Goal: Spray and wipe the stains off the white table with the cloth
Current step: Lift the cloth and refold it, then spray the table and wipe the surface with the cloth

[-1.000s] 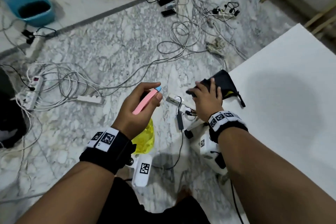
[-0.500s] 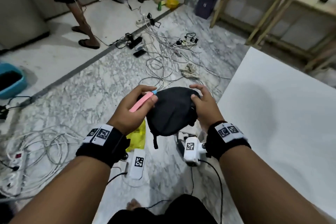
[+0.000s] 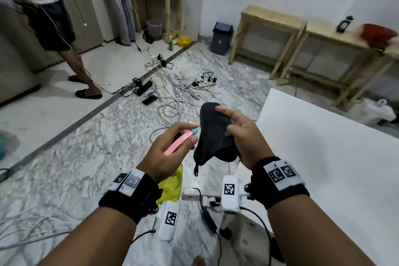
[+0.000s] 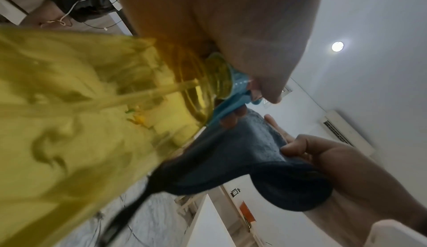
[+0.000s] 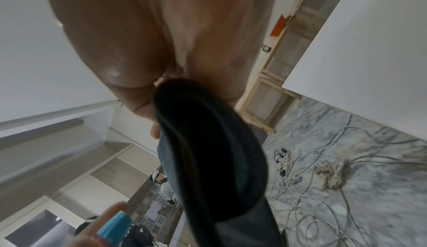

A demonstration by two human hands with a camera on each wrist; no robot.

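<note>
Bare forearms, no sleeves. Around each wrist a broad black fabric wristband (image 3: 129,195), the other black wristband (image 3: 280,181) alike, each carrying a white patch printed with two square black-and-white code markers. Under each wrist a white, rounded camera housing (image 3: 169,220) with one black square marker on its face; second white housing (image 3: 230,193) likewise marked. Thin black cables (image 3: 265,237) trailing from the housings. Dark clothing at the bottom edge; a bare toe below.
</note>
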